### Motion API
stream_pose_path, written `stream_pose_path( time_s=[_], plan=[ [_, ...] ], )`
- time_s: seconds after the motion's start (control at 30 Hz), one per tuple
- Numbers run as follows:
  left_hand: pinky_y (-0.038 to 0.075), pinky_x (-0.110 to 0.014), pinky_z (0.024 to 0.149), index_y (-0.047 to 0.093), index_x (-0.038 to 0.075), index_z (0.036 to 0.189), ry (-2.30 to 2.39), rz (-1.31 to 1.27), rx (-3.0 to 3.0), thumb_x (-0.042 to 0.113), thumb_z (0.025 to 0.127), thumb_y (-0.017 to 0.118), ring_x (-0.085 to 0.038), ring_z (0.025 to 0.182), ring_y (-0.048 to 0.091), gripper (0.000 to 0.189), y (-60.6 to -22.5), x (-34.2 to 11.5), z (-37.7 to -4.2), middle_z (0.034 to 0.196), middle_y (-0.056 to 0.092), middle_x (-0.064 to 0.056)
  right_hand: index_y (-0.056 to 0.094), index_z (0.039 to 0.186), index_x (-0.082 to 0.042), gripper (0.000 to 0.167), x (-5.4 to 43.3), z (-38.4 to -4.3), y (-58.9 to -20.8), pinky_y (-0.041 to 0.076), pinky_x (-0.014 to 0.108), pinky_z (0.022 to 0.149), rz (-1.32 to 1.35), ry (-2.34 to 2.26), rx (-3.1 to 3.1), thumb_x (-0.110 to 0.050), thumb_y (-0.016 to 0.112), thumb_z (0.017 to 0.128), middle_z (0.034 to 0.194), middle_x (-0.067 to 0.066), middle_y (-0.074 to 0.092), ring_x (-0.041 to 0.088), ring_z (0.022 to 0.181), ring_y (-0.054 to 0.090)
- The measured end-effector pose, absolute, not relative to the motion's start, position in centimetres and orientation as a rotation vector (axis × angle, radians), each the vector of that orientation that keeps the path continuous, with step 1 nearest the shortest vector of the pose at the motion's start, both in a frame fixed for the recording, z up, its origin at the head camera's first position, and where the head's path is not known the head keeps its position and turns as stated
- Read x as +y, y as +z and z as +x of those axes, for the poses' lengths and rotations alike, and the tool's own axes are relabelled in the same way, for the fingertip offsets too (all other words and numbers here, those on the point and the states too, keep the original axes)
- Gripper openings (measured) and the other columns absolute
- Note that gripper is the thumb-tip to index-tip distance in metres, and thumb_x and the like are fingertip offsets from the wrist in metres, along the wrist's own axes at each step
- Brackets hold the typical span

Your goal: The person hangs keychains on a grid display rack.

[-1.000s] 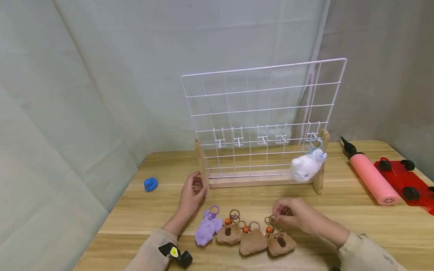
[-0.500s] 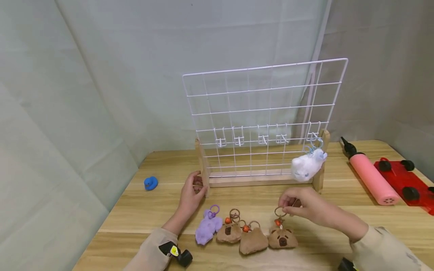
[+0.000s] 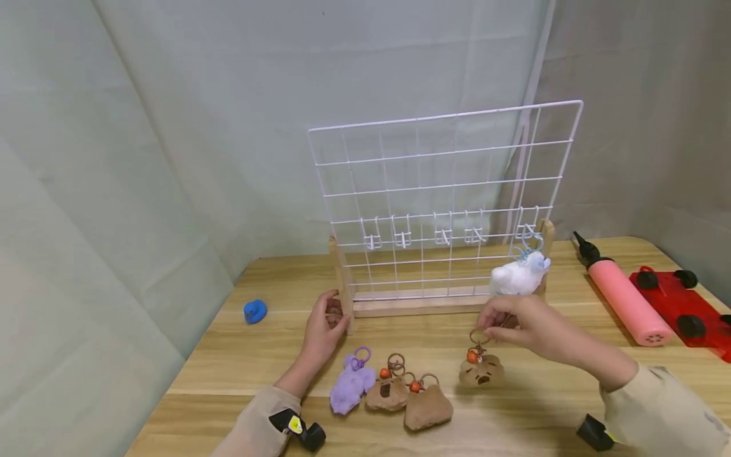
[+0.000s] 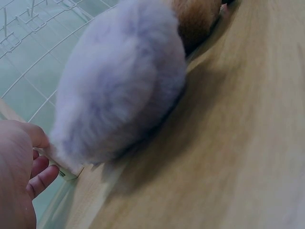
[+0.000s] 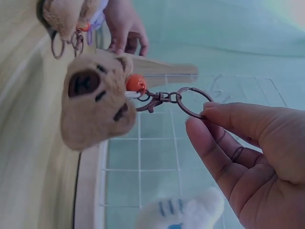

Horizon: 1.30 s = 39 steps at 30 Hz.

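My right hand [image 3: 528,324] pinches the metal ring [image 5: 193,102] of a brown plush bear keychain [image 3: 481,371] between thumb and forefinger. The bear hangs above the table, its orange bell [image 5: 137,83] beside the clasp. My left hand [image 3: 323,327] holds the left wooden post [image 3: 342,285] of a white wire grid rack [image 3: 436,187]; some fingertips are hidden. Near that wrist lie a purple plush keychain [image 3: 349,386] and two brown plush keychains, one face up [image 3: 386,395], one plain side up [image 3: 427,407]. A white plush keychain [image 3: 516,276] hangs from the rack's rightmost hook.
Several white hooks, such as the leftmost hook [image 3: 372,240], hang along the rack with nothing on them. A blue rubber duck [image 3: 254,311] sits at the left. To the right lie a pink cylinder with a black nozzle [image 3: 628,301] and a red wheeled toy [image 3: 688,304].
My right hand has picked up the rightmost brown bear keychain by its ring, lifting it off the table toward the rack. The left hand stays at the post.
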<state>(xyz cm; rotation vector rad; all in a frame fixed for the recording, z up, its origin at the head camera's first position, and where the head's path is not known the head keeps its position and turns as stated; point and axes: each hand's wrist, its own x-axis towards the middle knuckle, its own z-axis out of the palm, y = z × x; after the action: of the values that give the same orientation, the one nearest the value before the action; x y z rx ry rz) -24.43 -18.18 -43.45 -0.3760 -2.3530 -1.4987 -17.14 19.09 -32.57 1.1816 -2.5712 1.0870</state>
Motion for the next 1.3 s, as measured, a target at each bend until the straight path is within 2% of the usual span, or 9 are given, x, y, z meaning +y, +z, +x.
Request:
stream_pose_path(
  time_s=[0.3,0.6,1.03,1.3],
  plan=[
    [0.055,-0.017,0.073,0.043,-0.008,0.130,-1.463,-0.382,-2.365,-0.010,0.082,0.064,-0.031,0.091,0.059,0.052,-43.2,-18.1,-24.3,0.106,0.058,-0.024,0.065,0.091,-0.011,0.012,19.5,-17.5,-30.8,0.054,0.018,0.061,1.152,1.078,-2.552,-0.002,0.068,0.085,0.082,-0.003,0.066,-0.005,0.077,0.057],
    [0.054,-0.016,0.072,0.043,-0.008,0.130,-1.473,-0.386,-2.348,-0.010,0.081,0.065,-0.029,0.090,0.059,0.054,-43.5,-18.1,-24.5,0.106,0.058,-0.024,0.066,0.090,-0.013,0.014,19.6,-17.9,-29.3,0.054,0.018,0.060,1.077,1.019,-2.524,0.000,0.068,0.084,0.082,-0.007,0.066,-0.005,0.075,0.057],
    [0.055,-0.017,0.072,0.043,-0.009,0.129,-1.463,-0.403,-2.338,-0.011,0.081,0.065,-0.030,0.090,0.059,0.053,-43.5,-18.2,-24.5,0.105,0.058,-0.024,0.067,0.093,-0.008,0.013,19.9,-19.0,-27.4,0.055,0.018,0.060,0.939,0.960,-2.499,0.001,0.068,0.084,0.088,0.001,0.068,-0.007,0.078,0.057],
    [0.055,-0.017,0.071,0.044,-0.009,0.129,-1.457,-0.405,-2.330,-0.010,0.081,0.065,-0.030,0.089,0.059,0.052,-43.6,-18.2,-24.5,0.104,0.058,-0.024,0.068,0.092,-0.009,0.008,20.0,-20.0,-26.4,0.056,0.016,0.063,0.786,0.838,-2.505,-0.004,0.068,0.086,0.084,0.002,0.069,-0.002,0.073,0.061]
  ],
)
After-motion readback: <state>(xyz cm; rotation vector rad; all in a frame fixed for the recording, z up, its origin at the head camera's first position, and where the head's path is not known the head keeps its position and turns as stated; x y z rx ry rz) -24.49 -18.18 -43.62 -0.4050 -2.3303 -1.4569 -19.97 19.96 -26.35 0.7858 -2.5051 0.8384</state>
